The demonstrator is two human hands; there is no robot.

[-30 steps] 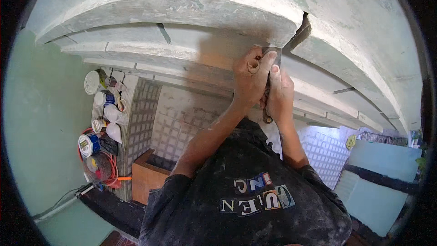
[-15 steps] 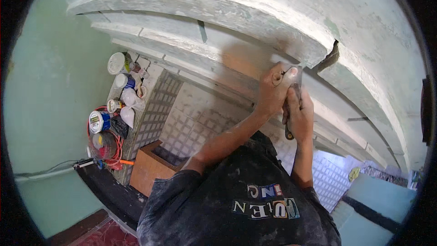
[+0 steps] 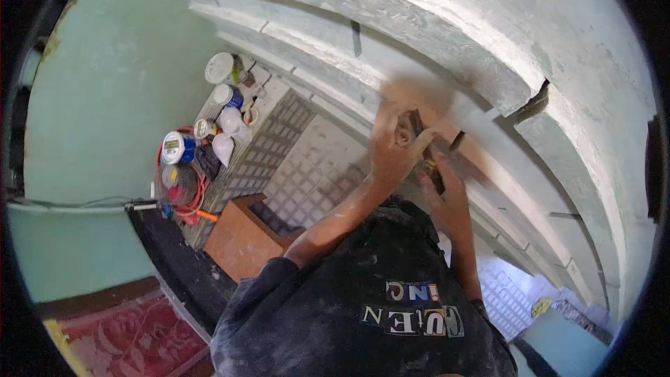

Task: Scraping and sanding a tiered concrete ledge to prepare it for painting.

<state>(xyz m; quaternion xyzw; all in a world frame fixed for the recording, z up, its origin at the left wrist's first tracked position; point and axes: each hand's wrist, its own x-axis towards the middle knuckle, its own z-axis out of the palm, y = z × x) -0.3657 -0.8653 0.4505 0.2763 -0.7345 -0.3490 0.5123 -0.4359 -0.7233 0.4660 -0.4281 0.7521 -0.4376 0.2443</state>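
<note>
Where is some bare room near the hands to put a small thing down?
The white tiled surface is bare between the wooden box and the left hand. Left of the tiles it is crowded: cans, white bottles and an orange cord lie close together.

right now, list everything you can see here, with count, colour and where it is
plaster moulding: one stepped band, grey-white, curving across the top and right
gap in moulding: one, dark, upper right
wall: one, pale green, left
tiled counter: one, white and grey squares, centre
tubs and cans: several, white and blue, left end of the counter
red cord: one, coiled beside the cans
wooden box: one, brown, below the counter
red rug: one, patterned, lower left
dark shirt: one, dusty black, bottom centre
tool: one, dark, kind unclear, between the hands
left hand: raised to the moulding, on the tool
right hand: just below, on the tool
</note>
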